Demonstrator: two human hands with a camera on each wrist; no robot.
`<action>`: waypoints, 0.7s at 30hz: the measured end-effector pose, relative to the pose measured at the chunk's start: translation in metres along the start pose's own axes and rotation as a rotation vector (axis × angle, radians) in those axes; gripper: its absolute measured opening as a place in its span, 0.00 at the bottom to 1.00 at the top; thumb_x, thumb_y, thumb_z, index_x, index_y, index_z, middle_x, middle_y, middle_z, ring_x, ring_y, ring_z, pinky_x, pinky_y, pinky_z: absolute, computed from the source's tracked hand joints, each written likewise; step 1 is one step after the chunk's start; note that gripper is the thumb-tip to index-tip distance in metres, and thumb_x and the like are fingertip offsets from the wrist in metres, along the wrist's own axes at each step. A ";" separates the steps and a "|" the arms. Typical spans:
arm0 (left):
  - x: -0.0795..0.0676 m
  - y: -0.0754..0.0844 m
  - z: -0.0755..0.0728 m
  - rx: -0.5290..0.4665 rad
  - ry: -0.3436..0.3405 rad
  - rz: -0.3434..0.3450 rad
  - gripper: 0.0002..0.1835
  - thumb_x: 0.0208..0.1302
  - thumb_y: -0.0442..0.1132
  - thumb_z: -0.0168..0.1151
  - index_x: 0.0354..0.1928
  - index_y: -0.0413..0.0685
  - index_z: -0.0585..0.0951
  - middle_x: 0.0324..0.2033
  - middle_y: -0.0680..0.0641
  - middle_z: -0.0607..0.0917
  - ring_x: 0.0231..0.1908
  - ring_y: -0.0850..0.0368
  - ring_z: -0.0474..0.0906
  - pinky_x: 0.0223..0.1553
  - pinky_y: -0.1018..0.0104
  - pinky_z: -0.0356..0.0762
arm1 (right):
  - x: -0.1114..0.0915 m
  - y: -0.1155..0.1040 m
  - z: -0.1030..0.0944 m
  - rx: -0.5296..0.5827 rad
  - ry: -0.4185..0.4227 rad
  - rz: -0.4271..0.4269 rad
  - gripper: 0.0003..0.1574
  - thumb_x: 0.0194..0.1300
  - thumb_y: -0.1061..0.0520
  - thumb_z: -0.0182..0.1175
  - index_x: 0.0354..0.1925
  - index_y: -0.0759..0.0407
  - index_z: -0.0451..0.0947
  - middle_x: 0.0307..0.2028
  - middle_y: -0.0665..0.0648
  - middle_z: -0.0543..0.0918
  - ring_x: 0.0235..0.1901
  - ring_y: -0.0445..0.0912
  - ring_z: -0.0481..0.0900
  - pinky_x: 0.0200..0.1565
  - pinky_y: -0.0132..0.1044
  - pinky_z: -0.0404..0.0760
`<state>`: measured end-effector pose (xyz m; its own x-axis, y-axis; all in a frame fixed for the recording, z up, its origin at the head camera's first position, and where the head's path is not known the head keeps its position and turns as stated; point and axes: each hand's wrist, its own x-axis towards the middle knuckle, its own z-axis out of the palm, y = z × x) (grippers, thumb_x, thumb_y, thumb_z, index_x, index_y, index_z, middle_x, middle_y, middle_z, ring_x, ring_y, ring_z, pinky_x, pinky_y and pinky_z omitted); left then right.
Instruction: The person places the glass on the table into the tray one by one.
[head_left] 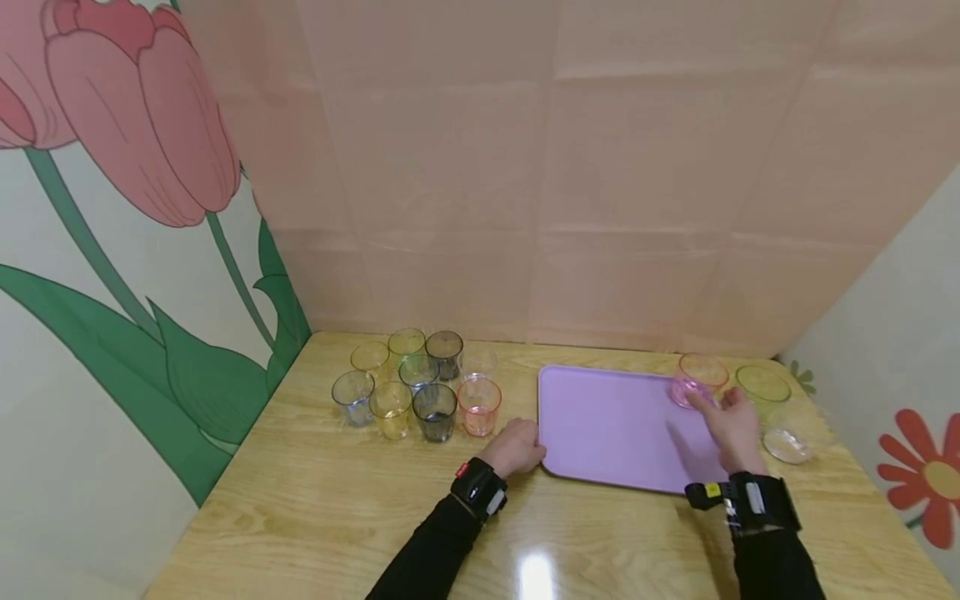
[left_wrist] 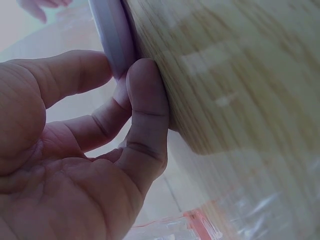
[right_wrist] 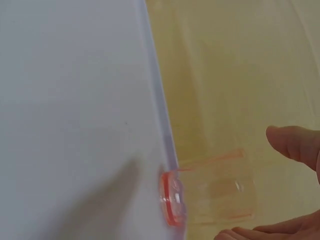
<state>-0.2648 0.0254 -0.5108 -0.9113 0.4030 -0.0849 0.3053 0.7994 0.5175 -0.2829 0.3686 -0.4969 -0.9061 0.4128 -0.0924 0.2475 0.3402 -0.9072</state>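
Note:
A purple tray [head_left: 622, 429] lies on the table. At its front left corner, my left hand [head_left: 515, 447] pinches the edge; in the left wrist view, thumb and fingers [left_wrist: 148, 95] meet at the tray's rim [left_wrist: 114, 37]. A clear glass with an orange-red rim [head_left: 703, 369] stands at the tray's back right, and its base overlaps the tray's edge in the right wrist view. My right hand [head_left: 731, 429] is beside this glass, its thumb [right_wrist: 292, 142] and fingers spread around the glass's wide end with a gap showing.
Right of the tray stand a green-rimmed glass [head_left: 763, 385] and a clear glass [head_left: 787, 446]. On the left is a cluster of several coloured glasses, among them a red-rimmed one [head_left: 480, 407] and a dark one [head_left: 435, 414] near my left hand. A wall covering [head_left: 525, 208] rises behind the table.

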 end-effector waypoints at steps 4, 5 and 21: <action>0.000 0.000 -0.001 -0.004 0.014 0.016 0.20 0.59 0.35 0.62 0.10 0.48 0.71 0.13 0.54 0.68 0.16 0.59 0.65 0.16 0.70 0.60 | 0.002 0.003 -0.007 0.038 0.018 0.020 0.60 0.67 0.40 0.58 0.76 0.67 0.35 0.76 0.70 0.43 0.75 0.62 0.45 0.73 0.56 0.51; 0.000 0.000 -0.001 -0.002 0.014 0.016 0.20 0.59 0.35 0.62 0.11 0.48 0.71 0.13 0.54 0.68 0.16 0.59 0.65 0.16 0.70 0.60 | 0.003 0.004 -0.009 0.043 0.018 0.031 0.61 0.67 0.40 0.59 0.76 0.66 0.34 0.76 0.68 0.43 0.75 0.61 0.45 0.73 0.55 0.51; 0.001 0.000 0.000 -0.019 0.002 -0.001 0.17 0.59 0.36 0.64 0.14 0.47 0.73 0.14 0.54 0.70 0.16 0.60 0.66 0.16 0.70 0.61 | 0.004 0.010 -0.037 0.254 0.301 0.044 0.42 0.59 0.52 0.70 0.70 0.47 0.67 0.65 0.46 0.73 0.62 0.36 0.70 0.61 0.20 0.66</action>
<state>-0.2662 0.0259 -0.5106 -0.9123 0.4008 -0.0838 0.2987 0.7915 0.5332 -0.2714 0.4047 -0.4915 -0.7458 0.6647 -0.0431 0.1568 0.1123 -0.9812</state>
